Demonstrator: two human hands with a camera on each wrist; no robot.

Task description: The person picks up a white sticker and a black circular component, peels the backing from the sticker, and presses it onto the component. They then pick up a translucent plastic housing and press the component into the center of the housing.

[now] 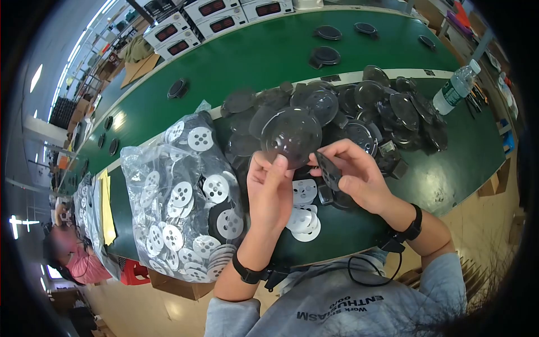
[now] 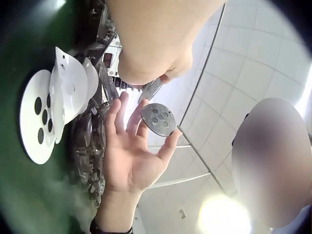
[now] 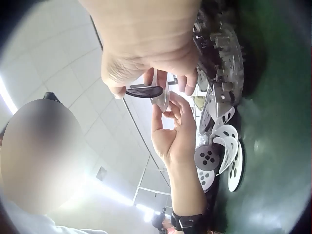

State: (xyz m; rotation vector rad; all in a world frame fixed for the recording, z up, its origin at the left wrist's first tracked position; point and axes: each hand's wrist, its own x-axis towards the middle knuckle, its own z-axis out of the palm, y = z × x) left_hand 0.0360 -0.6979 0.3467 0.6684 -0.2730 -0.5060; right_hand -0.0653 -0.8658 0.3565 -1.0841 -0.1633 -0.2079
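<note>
My left hand (image 1: 270, 191) pinches a smoky see-through round cover (image 1: 292, 135) by its near edge, thumb on top, and the cover stands tilted up. Between the fingers and thumb of my right hand (image 1: 360, 171) is a thin dark disc (image 1: 327, 170), close to the cover's right side. The left wrist view shows this disc (image 2: 158, 120) face on, with several round holes. Below both hands, white perforated discs (image 1: 304, 222) lie stacked on the green table (image 1: 348, 233). In the right wrist view the cover is partly hidden behind the dark disc (image 3: 145, 91).
A clear plastic bag (image 1: 182, 194) full of white discs lies left of my hands. Beyond them is a heap of dark smoky covers (image 1: 404, 109). A water bottle (image 1: 456, 87) stands at the right. Boxed goods (image 1: 222, 23) line the far side, and a person (image 1: 84, 255) sits at left.
</note>
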